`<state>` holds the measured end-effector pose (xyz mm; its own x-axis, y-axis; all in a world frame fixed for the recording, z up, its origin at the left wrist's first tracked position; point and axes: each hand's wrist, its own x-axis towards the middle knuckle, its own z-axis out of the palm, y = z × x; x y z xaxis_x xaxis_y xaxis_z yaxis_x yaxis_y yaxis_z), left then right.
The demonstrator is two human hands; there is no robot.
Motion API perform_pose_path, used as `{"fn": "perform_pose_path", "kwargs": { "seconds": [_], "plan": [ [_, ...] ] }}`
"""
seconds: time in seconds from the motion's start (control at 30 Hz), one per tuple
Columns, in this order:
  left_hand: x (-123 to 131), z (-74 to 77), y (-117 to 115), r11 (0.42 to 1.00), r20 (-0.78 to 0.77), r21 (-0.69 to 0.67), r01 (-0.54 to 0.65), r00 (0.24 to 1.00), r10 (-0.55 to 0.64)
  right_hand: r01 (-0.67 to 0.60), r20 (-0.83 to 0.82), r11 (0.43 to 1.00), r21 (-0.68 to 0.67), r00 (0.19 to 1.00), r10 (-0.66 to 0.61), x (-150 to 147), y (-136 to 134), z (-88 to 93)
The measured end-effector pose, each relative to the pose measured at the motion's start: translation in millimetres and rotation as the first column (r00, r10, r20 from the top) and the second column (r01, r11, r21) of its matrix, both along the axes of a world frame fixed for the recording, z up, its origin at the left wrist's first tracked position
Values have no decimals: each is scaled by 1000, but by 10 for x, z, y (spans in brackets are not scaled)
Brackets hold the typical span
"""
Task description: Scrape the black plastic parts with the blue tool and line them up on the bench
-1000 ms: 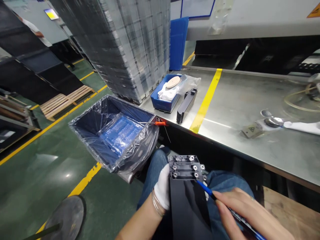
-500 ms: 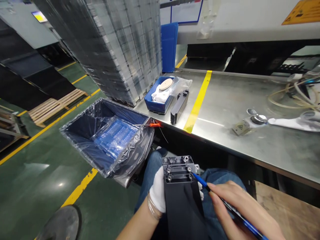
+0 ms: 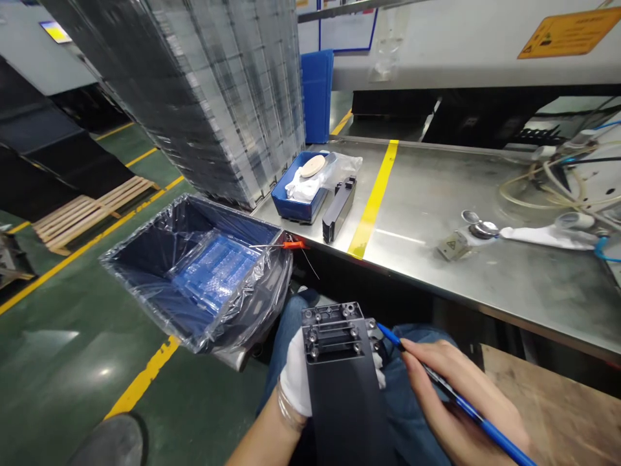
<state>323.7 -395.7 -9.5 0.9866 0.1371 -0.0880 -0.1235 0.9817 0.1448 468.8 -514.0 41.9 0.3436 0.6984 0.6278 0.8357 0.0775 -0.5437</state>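
A long dark plastic housing (image 3: 345, 401) rests over my lap, its far end showing ribs and several round metal-lined holes. My left hand (image 3: 295, 375), in a white glove, grips it from beneath; white fingertips show past its right side. Between the thumb and fingers of my bare right hand (image 3: 456, 395) is a blue pen (image 3: 444, 386). Its tip is at the small lug with a hole on the housing's right edge; whether it touches I cannot tell.
Left stands a bin (image 3: 194, 272) lined with clear plastic, an orange-handled tool (image 3: 294, 244) by its rim. The metal table (image 3: 427, 194) bears a blue box (image 3: 295, 210), a dark plastic part (image 3: 339, 210), a small metal block (image 3: 453, 246) and hoses (image 3: 524, 194).
The pen tip has moved from a hole on the housing's upper face to the lug at its right edge. The whole view has shifted slightly.
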Motion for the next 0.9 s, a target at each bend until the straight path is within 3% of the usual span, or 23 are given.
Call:
{"fn": "perform_pose_path", "kwargs": {
  "seconds": [0.23,0.47,0.6,0.77,0.9],
  "plan": [
    [-15,48,6,999,36,40,-23,999,22,-4,4,1000,0,1000,4,-22,-30,-29],
    [32,229,1,993,-145,12,-115,983,115,-58,-32,998,-25,998,57,-50,-144,-29],
    [21,233,46,990,-129,36,-133,982,137,-9,21,999,-46,1000,10,-18,-169,-20],
    [11,218,41,985,-61,-1,-172,983,171,-40,22,999,10,999,40,-43,-87,-75],
    [18,272,26,983,-65,71,-168,983,172,-52,-11,999,10,999,52,-42,-93,-87]
  ]
}}
